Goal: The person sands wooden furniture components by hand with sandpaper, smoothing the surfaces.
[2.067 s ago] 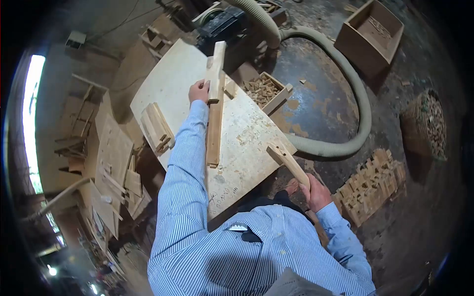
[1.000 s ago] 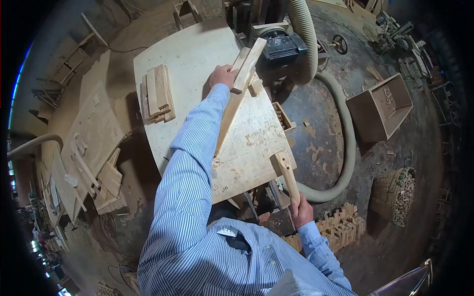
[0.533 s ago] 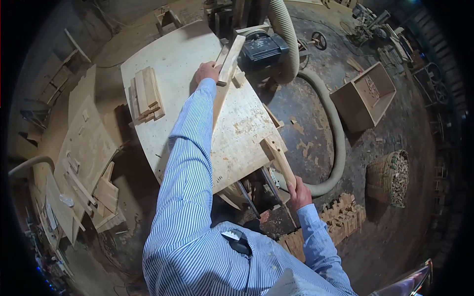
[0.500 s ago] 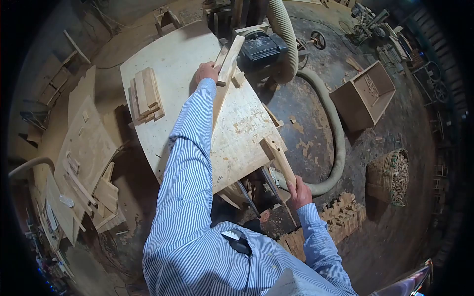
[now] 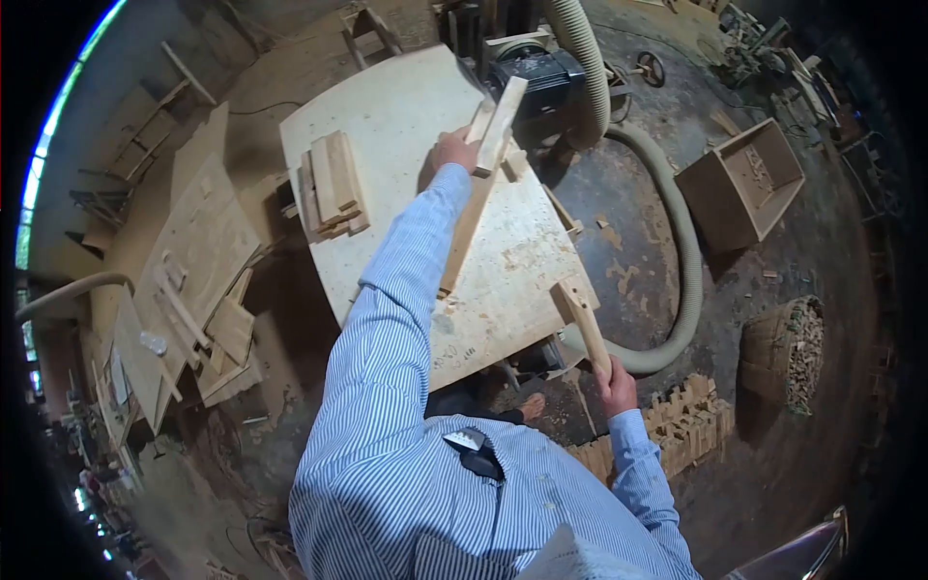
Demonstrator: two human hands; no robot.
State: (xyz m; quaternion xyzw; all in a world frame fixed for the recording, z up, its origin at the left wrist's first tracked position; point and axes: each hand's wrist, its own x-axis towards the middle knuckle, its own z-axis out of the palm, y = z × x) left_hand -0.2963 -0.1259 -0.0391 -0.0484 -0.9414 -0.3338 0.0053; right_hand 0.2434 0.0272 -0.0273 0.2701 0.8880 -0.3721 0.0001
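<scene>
My left hand reaches to the far part of a pale plywood worktop. Its fingers are closed around a short wooden block, though their tips are partly hidden. Against that block lies a longer wooden strip, and a wooden rail runs from there toward the front edge. My right hand grips the lower end of a slim, slightly bent wooden piece, whose upper end rests at the worktop's near right corner.
Stacked wooden slats lie left on the worktop. A black motor stands behind, with a ribbed hose curving over the floor. To the right are a wooden box and a basket of offcuts. Cut blocks line the floor nearby.
The camera view has turned, so the whole scene sits farther right in the picture. Both hands keep their holds on the wood, with little visible movement relative to the worktop.
</scene>
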